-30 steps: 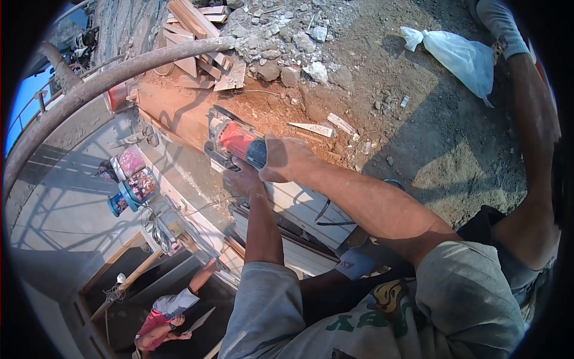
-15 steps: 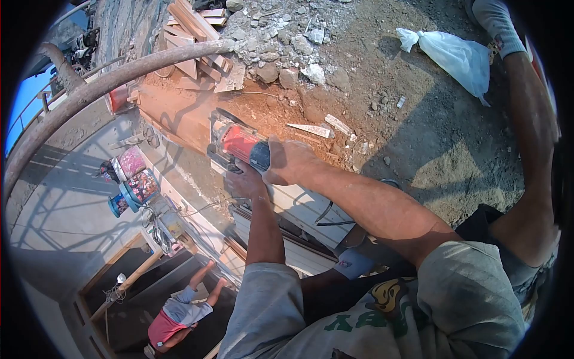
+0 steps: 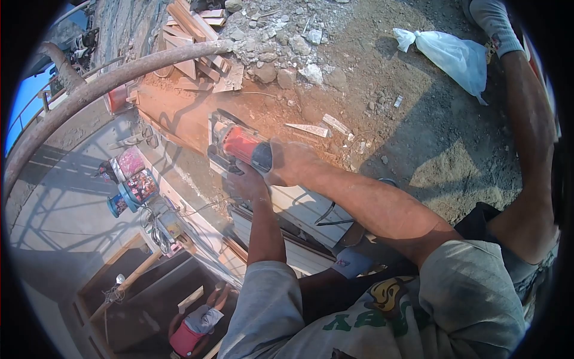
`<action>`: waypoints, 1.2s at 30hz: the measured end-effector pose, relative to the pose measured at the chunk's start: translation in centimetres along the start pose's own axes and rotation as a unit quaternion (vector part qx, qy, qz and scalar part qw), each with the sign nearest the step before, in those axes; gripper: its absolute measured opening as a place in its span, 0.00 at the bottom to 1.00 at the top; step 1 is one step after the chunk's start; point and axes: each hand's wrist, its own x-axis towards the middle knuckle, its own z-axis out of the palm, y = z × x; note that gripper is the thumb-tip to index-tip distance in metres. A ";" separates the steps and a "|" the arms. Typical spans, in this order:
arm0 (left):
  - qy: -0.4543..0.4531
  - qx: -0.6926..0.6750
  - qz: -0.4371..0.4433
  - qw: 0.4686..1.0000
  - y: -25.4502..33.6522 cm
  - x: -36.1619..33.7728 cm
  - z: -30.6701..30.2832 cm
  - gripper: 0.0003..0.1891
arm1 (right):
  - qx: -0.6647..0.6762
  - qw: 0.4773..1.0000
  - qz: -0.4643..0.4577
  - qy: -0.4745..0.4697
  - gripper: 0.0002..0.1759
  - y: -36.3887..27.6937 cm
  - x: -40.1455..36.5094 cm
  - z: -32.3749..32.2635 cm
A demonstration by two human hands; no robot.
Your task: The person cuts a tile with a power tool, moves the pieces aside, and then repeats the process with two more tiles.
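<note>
A red and black handheld power saw [image 3: 240,142] with a flat metal base sits at the far end of pale, grooved boards [image 3: 308,209]. My right hand [image 3: 290,163] is wrapped round its black rear end. On the near side, my left hand [image 3: 248,180] is closed at the saw's lower edge, its fingertips partly hidden. The blade cannot be seen. Reddish dust hazes the ground [image 3: 185,113] beyond the tool. A dark cable [image 3: 326,215] loops over the boards below my right forearm.
A curved pole [image 3: 137,64] arches across the left. Cut wood pieces [image 3: 191,30] and rubble [image 3: 299,45] lie beyond. A tied white bag [image 3: 451,57] rests at upper right. Buckets [image 3: 140,184] stand left, on a lower level where another person [image 3: 194,329] bends.
My hands and the saw stay in nearly the same place. The person below has shifted right, and a light board now shows beside them.
</note>
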 end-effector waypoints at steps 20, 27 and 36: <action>0.012 0.001 0.002 1.000 0.0 -1.8 -0.1 0.32 | -0.004 1.000 0.012 -0.003 0.36 0.9 -1.0 0.3; 0.002 0.026 -0.010 1.000 0.4 -2.3 -0.5 0.32 | -0.003 1.000 -0.007 -0.005 0.36 1.3 -1.5 0.2; 0.003 0.059 -0.009 0.998 0.3 -2.9 -0.5 0.33 | -0.017 0.999 0.019 -0.019 0.36 0.6 -2.6 -0.8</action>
